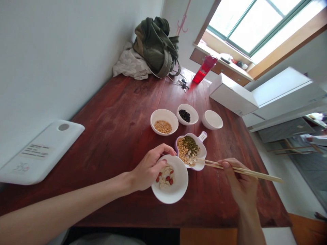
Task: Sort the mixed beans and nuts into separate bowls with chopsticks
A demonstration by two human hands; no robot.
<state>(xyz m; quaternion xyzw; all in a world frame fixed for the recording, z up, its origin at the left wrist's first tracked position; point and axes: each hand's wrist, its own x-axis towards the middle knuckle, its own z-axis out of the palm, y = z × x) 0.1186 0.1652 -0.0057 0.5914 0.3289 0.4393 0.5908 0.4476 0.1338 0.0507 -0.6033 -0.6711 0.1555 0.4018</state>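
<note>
On the red-brown counter, my left hand grips the nearest bowl close beside the lobed tray, presumably shortening the reach for chopsticks my right hand pinches, tips at the tray.

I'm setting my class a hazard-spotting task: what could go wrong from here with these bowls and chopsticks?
1. The left hand holds the white bowl at one side, so it might tip and spill its red and pale pieces.
2. The chopsticks in the right hand reach into the flower-shaped dish; a small piece could slip from them onto the table.
3. There, soybeans and mung beans meet; poking might mix them.
</note>
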